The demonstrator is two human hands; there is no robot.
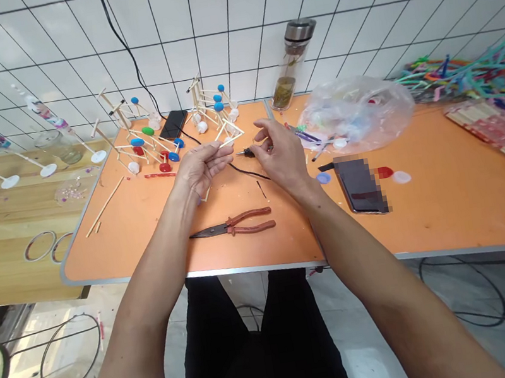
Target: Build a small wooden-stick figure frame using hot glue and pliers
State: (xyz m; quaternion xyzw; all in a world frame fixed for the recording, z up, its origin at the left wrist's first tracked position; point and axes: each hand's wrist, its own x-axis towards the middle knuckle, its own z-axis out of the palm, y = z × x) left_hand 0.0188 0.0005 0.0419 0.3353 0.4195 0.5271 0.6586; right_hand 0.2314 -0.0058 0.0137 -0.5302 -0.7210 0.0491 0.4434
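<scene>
My left hand (204, 168) pinches a thin pale wooden stick (226, 144) between thumb and fingers; its other fingers are loosely curled. Just behind it is a small angled frame of pale sticks (237, 129); I cannot tell whether the two are joined. My right hand (282, 155) is closed around a black tool with a metal tip (247, 152). That tip points left toward my left hand, and the tool's body is mostly hidden by my fingers. Stick models with coloured caps stand behind, one at left (149, 142) and one in the middle (214, 100).
Red-handled pliers (234, 224) lie near the front edge. A black cable (250, 171) crosses the orange table (132, 246). Two phones, one at the back (174, 125) and one at right (360, 186), lie flat. A glass bottle (293, 64) and a plastic bag (355, 112) stand behind.
</scene>
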